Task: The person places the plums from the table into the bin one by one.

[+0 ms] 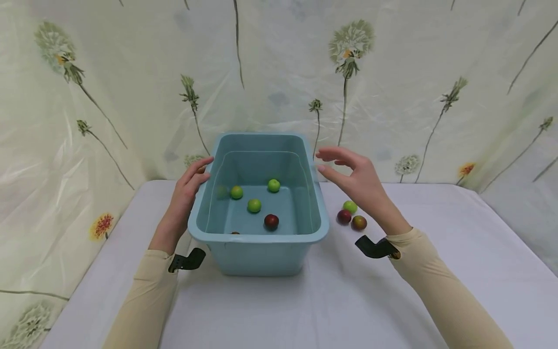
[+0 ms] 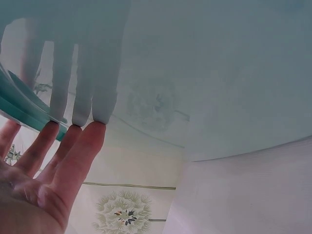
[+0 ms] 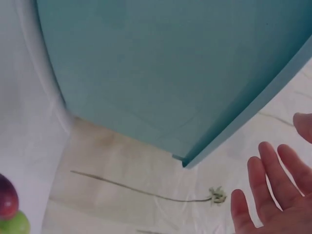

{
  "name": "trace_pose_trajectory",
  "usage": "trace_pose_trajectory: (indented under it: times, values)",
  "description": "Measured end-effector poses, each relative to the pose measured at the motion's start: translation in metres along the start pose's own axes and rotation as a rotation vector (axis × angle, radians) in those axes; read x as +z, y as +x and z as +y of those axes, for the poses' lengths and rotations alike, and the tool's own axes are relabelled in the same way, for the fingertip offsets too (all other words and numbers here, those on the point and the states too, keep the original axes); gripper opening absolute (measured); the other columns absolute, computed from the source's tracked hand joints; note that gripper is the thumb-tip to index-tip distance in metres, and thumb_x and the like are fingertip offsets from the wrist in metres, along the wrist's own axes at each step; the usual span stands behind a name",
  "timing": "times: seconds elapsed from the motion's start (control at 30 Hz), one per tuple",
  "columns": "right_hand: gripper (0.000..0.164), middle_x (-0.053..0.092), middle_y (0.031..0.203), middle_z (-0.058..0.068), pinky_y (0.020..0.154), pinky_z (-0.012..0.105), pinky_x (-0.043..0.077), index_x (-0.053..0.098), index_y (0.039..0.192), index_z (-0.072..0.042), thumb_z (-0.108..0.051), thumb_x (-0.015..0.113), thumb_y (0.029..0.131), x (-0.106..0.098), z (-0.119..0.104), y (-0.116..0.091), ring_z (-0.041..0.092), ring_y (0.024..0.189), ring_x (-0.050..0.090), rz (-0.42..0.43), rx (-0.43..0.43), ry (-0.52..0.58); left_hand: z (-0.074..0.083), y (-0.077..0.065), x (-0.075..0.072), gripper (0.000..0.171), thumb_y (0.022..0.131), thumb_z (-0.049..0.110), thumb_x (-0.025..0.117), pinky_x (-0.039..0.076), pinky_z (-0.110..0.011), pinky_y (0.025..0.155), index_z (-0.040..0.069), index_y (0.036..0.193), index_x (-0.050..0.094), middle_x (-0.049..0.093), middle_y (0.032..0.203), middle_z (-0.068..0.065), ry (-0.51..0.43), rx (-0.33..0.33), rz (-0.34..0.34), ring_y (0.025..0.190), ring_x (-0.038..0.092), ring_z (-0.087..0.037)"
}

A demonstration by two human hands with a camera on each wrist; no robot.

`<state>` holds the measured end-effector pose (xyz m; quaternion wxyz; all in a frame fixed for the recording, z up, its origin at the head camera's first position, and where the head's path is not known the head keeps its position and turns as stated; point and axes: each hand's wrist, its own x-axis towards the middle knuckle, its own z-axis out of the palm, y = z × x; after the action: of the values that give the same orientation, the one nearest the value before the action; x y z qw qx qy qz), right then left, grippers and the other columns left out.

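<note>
A light-blue plastic tub (image 1: 259,257) stands on the white-covered table. Inside lie round green fruits (image 1: 255,205), a dark red one (image 1: 271,222) and a sliver of another near the front wall. At the tub's left rim is my left hand (image 1: 185,196); in the left wrist view its extended fingertips (image 2: 87,131) touch the outer wall. My right hand (image 1: 355,179) is beside the right rim, fingers bent slightly and holding nothing. The right wrist view shows a gap between its fingers (image 3: 263,185) and the tub wall (image 3: 161,73).
Right of the tub, below my right hand, a green fruit (image 1: 350,207), a dark red fruit (image 1: 344,216) and a reddish-brown fruit (image 1: 359,223) lie together on the table (image 1: 436,252). A flower-printed sheet (image 1: 279,58) hangs behind the table. Both wrists carry black straps.
</note>
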<state>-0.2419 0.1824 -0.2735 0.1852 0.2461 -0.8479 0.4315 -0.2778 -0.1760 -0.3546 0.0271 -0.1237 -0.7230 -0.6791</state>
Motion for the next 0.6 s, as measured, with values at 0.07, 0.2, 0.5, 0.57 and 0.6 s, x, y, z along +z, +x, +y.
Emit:
trace_pose_trajectory:
  times: [0.07,0.2,0.5,0.57,0.6]
  values:
    - [0.034,0.064,0.122,0.017,0.097,0.048,0.039,0.061,0.127,0.001,-0.009,0.066,0.094,-0.002,0.005,-0.004,0.030,0.113,0.056,0.009,0.007,-0.002,0.000,0.000,0.000,0.047,0.102,0.038,0.045,0.038,-0.050,0.100,0.028,0.148,0.043,0.040,0.147,-0.004,0.002,-0.001,-0.002,0.128,0.044,-0.028]
    - [0.034,0.065,0.122,0.014,0.096,0.047,0.040,0.062,0.127,-0.002,-0.010,0.066,0.094,-0.006,0.022,-0.012,0.028,0.112,0.057,0.028,0.031,-0.015,0.001,0.000,0.001,0.047,0.102,0.038,0.044,0.040,-0.046,0.098,0.028,0.148,0.042,0.040,0.147,-0.004,0.008,-0.002,-0.008,0.127,0.045,-0.029]
    - [0.036,0.065,0.122,-0.002,0.096,0.042,0.040,0.064,0.129,-0.017,-0.029,0.067,0.095,-0.017,0.071,-0.029,0.017,0.113,0.056,0.050,0.081,-0.069,0.001,0.000,0.002,0.047,0.102,0.039,0.045,0.041,-0.044,0.096,0.029,0.148,0.043,0.039,0.147,-0.004,0.002,-0.006,-0.002,0.126,0.046,-0.029]
    - [0.037,0.064,0.122,-0.002,0.096,0.042,0.040,0.064,0.129,-0.017,-0.032,0.067,0.095,-0.019,0.076,-0.035,0.016,0.114,0.056,0.052,0.106,-0.077,0.001,0.000,0.002,0.047,0.102,0.039,0.045,0.041,-0.045,0.096,0.028,0.148,0.043,0.039,0.148,-0.003,0.000,-0.007,0.000,0.127,0.046,-0.030]
    - [0.038,0.064,0.123,-0.002,0.095,0.042,0.039,0.064,0.129,-0.017,-0.033,0.066,0.095,-0.019,0.079,-0.038,0.016,0.114,0.056,0.053,0.121,-0.084,0.001,0.000,0.002,0.047,0.102,0.039,0.045,0.041,-0.045,0.097,0.028,0.148,0.043,0.038,0.149,-0.003,-0.002,-0.008,0.002,0.127,0.045,-0.030]
